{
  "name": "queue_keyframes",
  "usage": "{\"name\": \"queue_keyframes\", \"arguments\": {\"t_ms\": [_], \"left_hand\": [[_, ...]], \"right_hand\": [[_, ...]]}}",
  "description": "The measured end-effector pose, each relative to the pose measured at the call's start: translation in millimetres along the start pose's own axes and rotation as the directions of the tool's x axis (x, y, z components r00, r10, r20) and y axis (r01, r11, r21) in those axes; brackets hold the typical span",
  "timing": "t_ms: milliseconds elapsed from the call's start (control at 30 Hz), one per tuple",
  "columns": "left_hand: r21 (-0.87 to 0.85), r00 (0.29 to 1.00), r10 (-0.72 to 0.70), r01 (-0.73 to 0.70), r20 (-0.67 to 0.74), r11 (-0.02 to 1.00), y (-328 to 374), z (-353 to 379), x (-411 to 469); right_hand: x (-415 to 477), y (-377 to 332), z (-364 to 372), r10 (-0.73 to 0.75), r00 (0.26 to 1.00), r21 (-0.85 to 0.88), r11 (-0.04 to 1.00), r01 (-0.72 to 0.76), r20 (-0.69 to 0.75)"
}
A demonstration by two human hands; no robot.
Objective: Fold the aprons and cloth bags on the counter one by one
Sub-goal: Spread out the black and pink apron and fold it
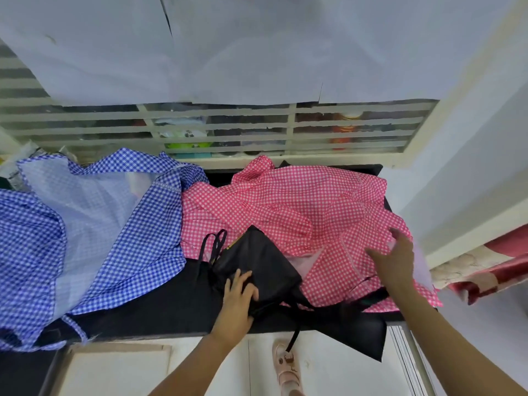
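Two bare hands reach over a dark counter (148,310) strewn with laundry; nearest the camera, a foot in a pink sandal (285,364) stands on the floor before white cabinet doors (120,372) under the counter's edge. The left hand (237,301) grasps a folded black cloth bag (257,261) at its near edge, fingers spread on top and thumb tucked against the side; the bag lies at the middle of the counter, its far half overlapping the pink gingham apron (285,201), its thin handles (214,244) looped towards the left. Just right of that hand, a second piece of black fabric (360,332) spills over the counter's front edge; a dark strap (294,335) dangles from it towards the sandal. The right hand (395,261), blurred, is released and flat, palm down, fingers straight and splayed on the near right part of the pink apron, gripping nothing; that apron lies rumpled and unfolded across the right half of the counter. A blue gingham apron (120,224), also unfolded, with its pale underside showing, covers the left half and meets the pink one at the centre. Off to the right sits a red patterned cloth (491,270); behind the counter runs a cream louvred window (228,130), its upper part covered by a white sheet (228,52); the coloured items behind the slats are too blurred to name.
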State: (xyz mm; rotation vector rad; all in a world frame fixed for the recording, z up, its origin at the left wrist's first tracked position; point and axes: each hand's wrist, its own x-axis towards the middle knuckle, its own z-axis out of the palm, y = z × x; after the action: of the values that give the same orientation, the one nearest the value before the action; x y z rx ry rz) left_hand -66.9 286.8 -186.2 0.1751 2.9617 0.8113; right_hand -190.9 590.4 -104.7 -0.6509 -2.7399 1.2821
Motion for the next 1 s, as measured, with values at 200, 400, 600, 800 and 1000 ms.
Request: {"name": "queue_keyframes", "arguments": {"t_ms": [200, 400, 600, 800, 1000], "left_hand": [[-0.186, 0.996, -0.023, 0.04, 0.092, 0.982, -3, -12, 3], [-0.434, 0.979, -0.125, 0.184, 0.161, 0.882, -12, -10, -13], [-0.698, 0.924, -0.355, 0.349, 0.144, 0.625, -7, -21, -13], [-0.789, 0.861, -0.433, 0.453, 0.267, 0.414, -13, -45, -9], [-0.69, 0.809, -0.524, 0.541, 0.268, 0.481, -19, -45, -12]], "right_hand": [[-43, -49, 47, -0.523, 0.361, -0.059, 0.506, 0.861, 0.772], [-46, -64, 76, -0.27, -0.017, 0.033, 0.055, 0.998, 0.963], [-50, -53, 92, -0.372, 0.094, 0.032, 0.318, 0.948, 0.923], [-55, -76, 103, -0.354, 0.208, 0.035, 0.572, 0.82, 0.912], [-60, -57, 114, -0.251, 0.363, -0.067, 0.736, 0.674, 0.897]]}}
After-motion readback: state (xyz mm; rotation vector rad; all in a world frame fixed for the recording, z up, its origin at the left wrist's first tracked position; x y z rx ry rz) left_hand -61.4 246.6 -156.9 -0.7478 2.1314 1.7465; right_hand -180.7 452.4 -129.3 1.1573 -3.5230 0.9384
